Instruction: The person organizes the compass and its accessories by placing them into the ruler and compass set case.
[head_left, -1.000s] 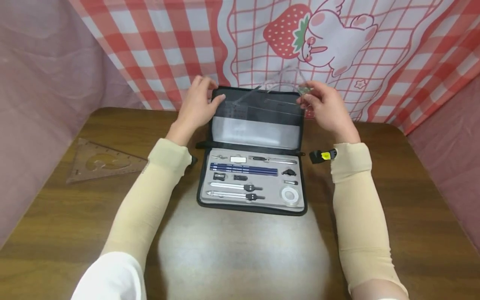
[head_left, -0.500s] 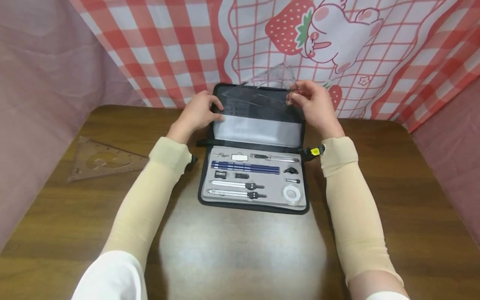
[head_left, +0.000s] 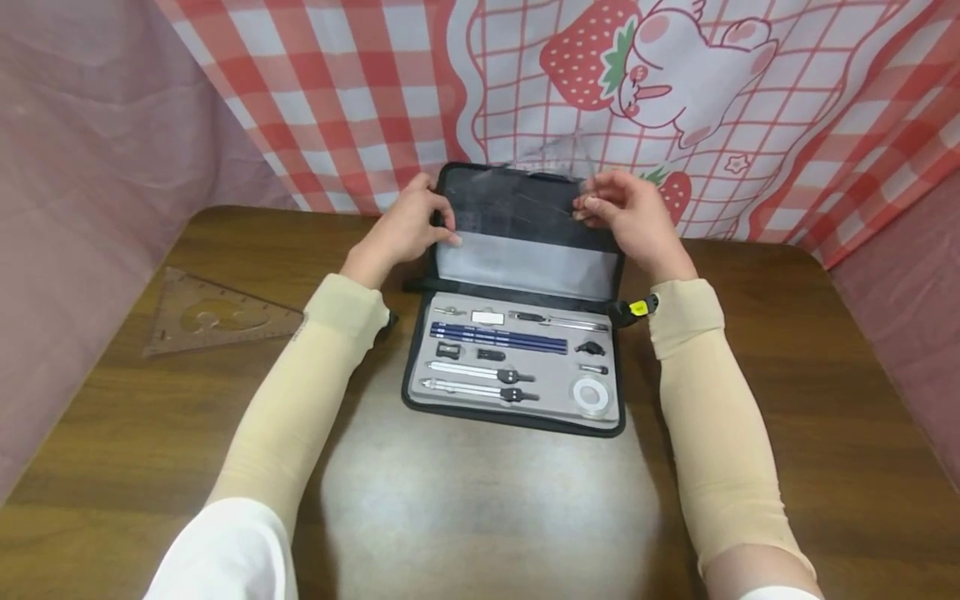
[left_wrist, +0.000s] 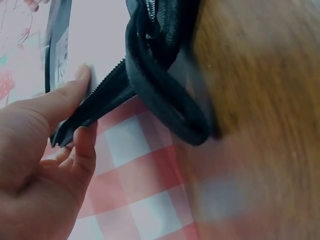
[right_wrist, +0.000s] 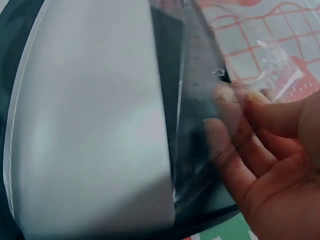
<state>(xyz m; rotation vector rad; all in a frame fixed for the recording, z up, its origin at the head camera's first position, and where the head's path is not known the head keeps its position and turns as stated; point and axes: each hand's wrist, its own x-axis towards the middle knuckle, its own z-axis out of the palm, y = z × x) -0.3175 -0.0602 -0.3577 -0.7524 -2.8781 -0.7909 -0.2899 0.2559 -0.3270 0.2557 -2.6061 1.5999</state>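
A black zip case lies open, its lid leaning up at the back. My left hand grips the lid's left edge, thumb on the inner face and fingers behind the zipped rim. At the lid's right side my right hand pinches a clear set square with printed graduations. The set square slants in front of the lid's dark upper part, and its tip rises above the lid's top edge. Below it, a pale pocket spans the lid.
In the case's grey tray sit blue pencils, compasses, a white eraser, a sharpener and a white ring-shaped piece. A brownish set square lies on the table at left. Checked cloth hangs behind.
My right hand has moved left and a little down with the clear set square, now closer to the lid. My left hand has slid slightly lower along the lid's edge.
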